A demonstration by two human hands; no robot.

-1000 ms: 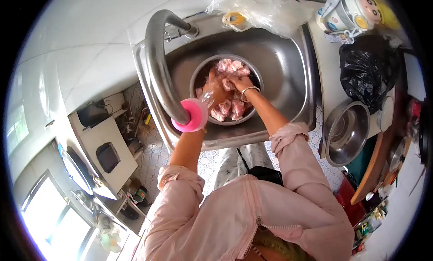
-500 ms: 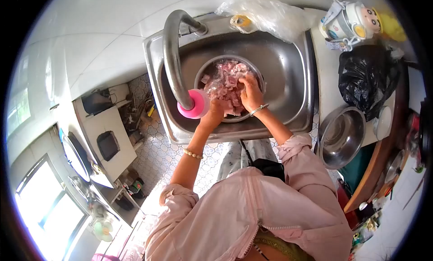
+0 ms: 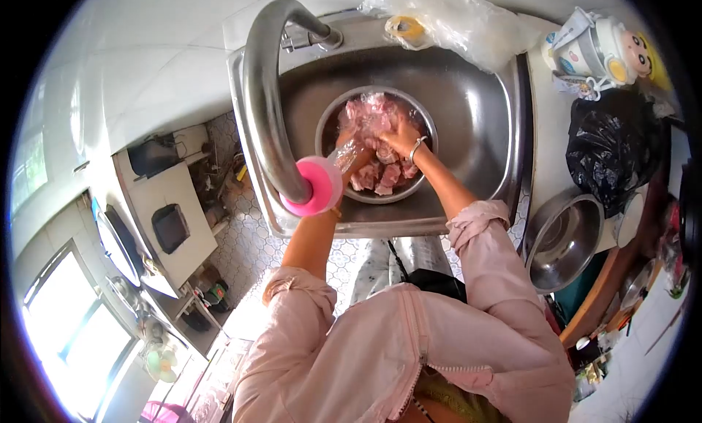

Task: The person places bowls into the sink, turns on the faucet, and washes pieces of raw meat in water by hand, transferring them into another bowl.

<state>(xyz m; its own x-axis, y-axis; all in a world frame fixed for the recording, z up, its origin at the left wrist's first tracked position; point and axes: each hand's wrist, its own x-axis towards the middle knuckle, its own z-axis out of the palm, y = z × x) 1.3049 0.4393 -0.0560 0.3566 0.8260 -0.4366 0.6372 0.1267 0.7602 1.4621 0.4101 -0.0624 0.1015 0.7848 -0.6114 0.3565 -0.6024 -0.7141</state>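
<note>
A round metal bowl [image 3: 322,130] stands in the steel sink, holding chunks of raw pink meat [image 3: 387,176] in water. My right hand [image 3: 401,139] reaches into the bowl from the right, its thumb apart from the fingers and touching the meat; the fingertips are partly sunk among the pieces. From the lower left my left hand [image 3: 352,158] is in the bowl too, its fingers hidden by running water and meat. Over my left wrist hangs the curved tap [image 3: 265,94] with a pink nozzle [image 3: 316,185], water streaming from it into the bowl.
The sink [image 3: 475,130] surrounds the bowl. Behind it lies a clear plastic bag [image 3: 468,28]. On the right-hand counter are a black plastic bag [image 3: 610,149], an upright-tilted metal basin [image 3: 563,240] and a character-shaped bottle [image 3: 596,54]. A white cabinet [image 3: 183,255] stands at left.
Both hands have gone deeper into the meat, and the right hand has shifted the pieces. Splashing water shows more over the bowl. The view has moved slightly.
</note>
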